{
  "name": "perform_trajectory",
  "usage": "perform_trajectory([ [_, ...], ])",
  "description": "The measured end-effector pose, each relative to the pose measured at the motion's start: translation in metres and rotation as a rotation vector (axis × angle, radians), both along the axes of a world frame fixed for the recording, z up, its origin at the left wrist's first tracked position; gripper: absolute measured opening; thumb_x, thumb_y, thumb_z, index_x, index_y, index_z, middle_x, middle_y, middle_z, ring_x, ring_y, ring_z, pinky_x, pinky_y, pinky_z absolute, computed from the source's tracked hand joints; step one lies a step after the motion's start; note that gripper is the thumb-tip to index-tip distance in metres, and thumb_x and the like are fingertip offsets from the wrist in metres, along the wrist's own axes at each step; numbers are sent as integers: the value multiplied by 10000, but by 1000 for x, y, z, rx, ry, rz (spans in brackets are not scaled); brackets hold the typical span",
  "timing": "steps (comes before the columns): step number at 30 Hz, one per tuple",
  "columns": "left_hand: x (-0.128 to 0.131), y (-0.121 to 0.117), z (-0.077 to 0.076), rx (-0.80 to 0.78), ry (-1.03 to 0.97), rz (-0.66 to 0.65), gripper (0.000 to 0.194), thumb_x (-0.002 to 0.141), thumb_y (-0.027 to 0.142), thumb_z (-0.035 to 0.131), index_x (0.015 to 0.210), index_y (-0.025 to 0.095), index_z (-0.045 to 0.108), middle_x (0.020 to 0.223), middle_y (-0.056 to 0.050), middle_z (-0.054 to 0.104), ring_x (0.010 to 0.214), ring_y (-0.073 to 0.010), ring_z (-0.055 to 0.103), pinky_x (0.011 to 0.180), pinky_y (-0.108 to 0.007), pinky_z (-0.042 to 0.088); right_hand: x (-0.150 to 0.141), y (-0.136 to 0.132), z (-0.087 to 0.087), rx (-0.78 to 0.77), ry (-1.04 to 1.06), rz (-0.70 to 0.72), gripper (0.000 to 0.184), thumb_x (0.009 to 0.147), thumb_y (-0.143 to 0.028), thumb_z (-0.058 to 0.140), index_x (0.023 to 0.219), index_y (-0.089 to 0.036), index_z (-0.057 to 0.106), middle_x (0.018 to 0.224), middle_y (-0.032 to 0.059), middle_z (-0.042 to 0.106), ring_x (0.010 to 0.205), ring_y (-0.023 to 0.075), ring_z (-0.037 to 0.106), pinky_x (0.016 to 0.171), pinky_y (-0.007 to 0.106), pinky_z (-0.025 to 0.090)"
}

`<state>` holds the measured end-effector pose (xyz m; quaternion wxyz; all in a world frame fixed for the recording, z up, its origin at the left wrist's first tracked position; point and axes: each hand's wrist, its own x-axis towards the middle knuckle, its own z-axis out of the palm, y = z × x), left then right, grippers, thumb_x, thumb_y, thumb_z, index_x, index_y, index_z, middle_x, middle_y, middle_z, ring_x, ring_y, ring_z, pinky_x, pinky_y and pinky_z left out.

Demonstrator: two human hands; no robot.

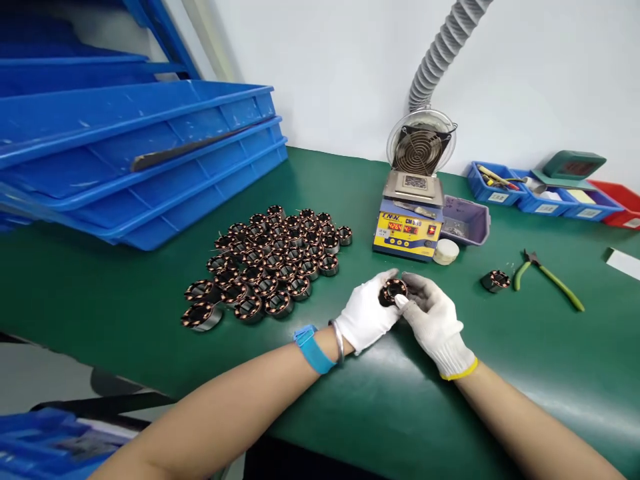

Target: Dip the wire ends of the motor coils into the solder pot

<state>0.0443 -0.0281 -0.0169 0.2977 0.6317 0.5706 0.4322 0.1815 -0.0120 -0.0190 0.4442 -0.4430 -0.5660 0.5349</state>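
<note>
Both my gloved hands meet around one motor stator (393, 291), a dark ring with copper windings. My left hand (369, 312), in a white glove, grips it from the left. From the right, my right hand (434, 319) in a knitted glove pinches it, with the thumb at its near face. Part of the ring is hidden by my fingers. To the left stands a large cluster of similar stators (273, 257) on the green table (320, 393). A single stator (496, 281) sits to the right, beside green-handled cutting pliers (547, 277).
Behind my hands stands a yellow-and-blue solder pot (407, 233) with a fan (420, 151) and grey hose (445, 50). A white round pad (446, 251) and purple bin (483, 223) adjoin it. Blue crates (200, 167) rise at left; small blue bins (495, 195) line the back right.
</note>
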Motion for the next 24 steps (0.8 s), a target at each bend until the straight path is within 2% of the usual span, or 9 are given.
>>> perform_trajectory([
  [5,-7,2,-6,19,-2,-13,595,737,233,596,1316,145,496,1226,-113,634,1074,-230,626,950,-340,502,3,3,-9,112,-146,-12,447,754,-323,683,1173,-207,579,1142,85,653,1013,230,644,905,398,547],
  [8,-15,1,-2,-74,63,-5,296,753,254,574,1016,151,659,945,-89,719,877,-229,669,788,-320,534,1,2,-12,170,-173,-68,467,758,-300,676,1204,-219,566,1161,75,642,990,212,650,897,377,554],
  [10,-18,1,3,-151,45,-59,131,762,271,569,752,159,636,732,-54,692,717,-194,646,651,-280,512,1,1,-11,184,-150,-82,463,761,-288,672,1206,-219,561,1172,72,635,996,205,648,899,369,553],
  [12,-20,2,8,-240,-49,-144,178,764,313,590,664,169,563,616,-16,635,581,-145,586,537,-239,460,1,0,-8,161,-97,-84,456,761,-288,674,1196,-210,559,1163,74,639,1003,206,646,892,365,556],
  [15,-25,-1,21,-384,-224,-234,258,795,381,572,648,175,519,514,20,575,422,-97,481,417,-209,371,1,0,-3,104,-11,-59,455,743,-290,689,1169,-195,559,1116,77,661,975,208,656,841,356,572],
  [18,-39,-9,40,-480,-309,-303,244,790,353,577,628,173,542,419,26,519,341,-89,408,369,-213,308,0,0,-1,77,47,-48,450,724,-282,701,1145,-194,567,1084,71,673,940,199,662,798,335,578],
  [20,-52,-14,51,-469,-434,-334,245,766,362,600,612,177,555,367,29,464,305,-90,355,356,-228,280,-1,1,1,54,60,-68,457,711,-285,709,1138,-198,572,1076,67,673,924,195,663,766,322,582],
  [22,-61,-16,56,-335,-612,-216,279,767,410,572,601,188,544,361,31,424,299,-94,326,355,-244,280,-2,1,2,34,69,-85,469,701,-294,713,1137,-200,572,1070,67,673,907,196,664,713,310,587],
  [24,-62,-16,53,-185,-663,-37,303,800,454,505,665,189,561,439,10,485,357,-118,409,383,-259,335,-4,0,3,29,72,-88,474,697,-301,714,1138,-199,573,1066,70,672,894,198,664,676,302,590],
])
